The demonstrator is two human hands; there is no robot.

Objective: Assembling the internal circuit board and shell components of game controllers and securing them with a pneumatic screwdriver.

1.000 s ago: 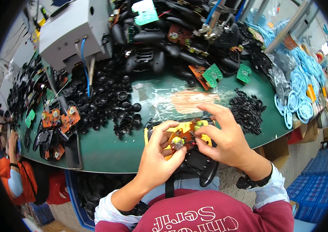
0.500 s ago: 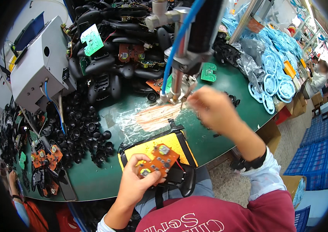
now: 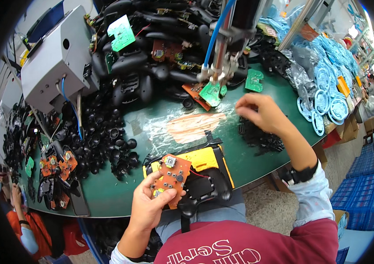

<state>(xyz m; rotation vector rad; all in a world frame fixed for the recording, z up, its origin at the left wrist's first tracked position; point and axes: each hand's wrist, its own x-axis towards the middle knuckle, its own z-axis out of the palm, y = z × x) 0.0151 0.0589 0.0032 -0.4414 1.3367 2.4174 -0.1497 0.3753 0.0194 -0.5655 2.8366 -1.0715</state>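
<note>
My left hand [image 3: 149, 200] grips an orange circuit board [image 3: 171, 180] by its lower left edge, thumb on top. Small switches and two larger square parts stand on the board's face. A red wire links the board to a black game controller shell [image 3: 207, 190], which lies over the front of a yellow block [image 3: 196, 159] edged with black tape. Above the green table, my right hand [image 3: 259, 112] has its fingers drawn together in a pinch. Whatever they hold, if anything, is hidden. Just below it lies a heap of small black parts [image 3: 262, 137].
A metal tool with a blue hose [image 3: 218, 68] hangs over a green circuit board [image 3: 211, 93]. Controller shells [image 3: 134, 66] pile up behind. Black thumbstick caps [image 3: 112, 145] and a grey box [image 3: 57, 61] stand left. Light blue rings [image 3: 321, 101] heap at the right.
My right hand has drawn away from the hanging tool, toward the heap of small black parts. The tool stands higher above the table. My left hand keeps the orange board, now tilted more upright.
</note>
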